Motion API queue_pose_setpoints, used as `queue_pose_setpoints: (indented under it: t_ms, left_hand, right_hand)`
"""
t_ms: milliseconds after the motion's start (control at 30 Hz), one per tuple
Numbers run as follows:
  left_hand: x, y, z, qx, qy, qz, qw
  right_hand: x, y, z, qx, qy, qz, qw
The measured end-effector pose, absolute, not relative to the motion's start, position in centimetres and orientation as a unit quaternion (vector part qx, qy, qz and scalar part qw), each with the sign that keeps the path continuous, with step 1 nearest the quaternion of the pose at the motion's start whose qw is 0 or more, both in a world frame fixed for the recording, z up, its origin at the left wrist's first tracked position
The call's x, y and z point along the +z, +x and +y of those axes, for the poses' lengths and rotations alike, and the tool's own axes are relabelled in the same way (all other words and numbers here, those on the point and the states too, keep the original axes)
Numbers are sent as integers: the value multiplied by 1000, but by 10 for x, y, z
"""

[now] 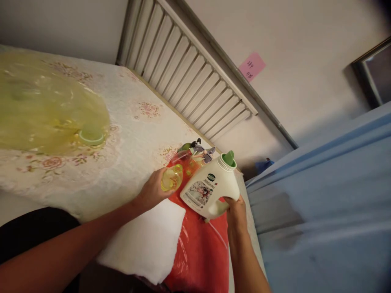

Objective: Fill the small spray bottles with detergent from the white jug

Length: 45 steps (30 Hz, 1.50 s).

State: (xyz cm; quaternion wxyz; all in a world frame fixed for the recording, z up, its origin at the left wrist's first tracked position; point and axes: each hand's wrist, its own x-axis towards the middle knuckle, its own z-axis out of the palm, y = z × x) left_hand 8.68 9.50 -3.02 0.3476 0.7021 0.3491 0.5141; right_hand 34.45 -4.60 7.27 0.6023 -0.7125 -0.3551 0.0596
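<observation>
My right hand [236, 209] is closed around the handle of a white detergent jug [214, 185]. The jug leans to the right, and its threaded neck is uncapped, with a green pouring spout showing. In my left hand [154, 189] is a clear yellow plastic container [172, 178], gripped just left of the jug and apart from it; I cannot tell whether it is a bottle or a cup. Beneath both hands lies a shiny red plastic bag [198, 248]. A folded white cloth [149, 240] sits beside it, under my left forearm.
Spray bottles [203, 154] with trigger heads lie behind the jug. A big translucent yellow bag [45, 110] with a pale green rim rests on the flowered tablecloth [149, 110] at left. A white slatted rack [189, 61] borders the far edge; a blue curtain [324, 203] hangs right.
</observation>
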Motion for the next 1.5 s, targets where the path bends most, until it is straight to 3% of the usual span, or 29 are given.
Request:
queue_pose_setpoints:
  t_ms: [300,533,733,933,1200,1500]
  left_hand:
    - [-31,54,76,499,710,373,328]
    - [-35,45,55,497,708,384,322]
    - [-32,51,29,490,716,371,330]
    - [-34,71,-7,455,737,347,360]
    - [-44,118,-47,397,765,288,418]
    - [-50,161,-67,340,800,252,425]
  right_hand:
    - [41,293,6,186,-647,-328,662]
    - [19,283,15,197,-689,-372,590]
    - [19,295,13,182,-687,-393,583]
    - [27,315,-52,101,-721,-339,596]
    - [-31,315,-178,165,-733,-295,591]
    - [-63,300,-223,193,-732,-272,594]
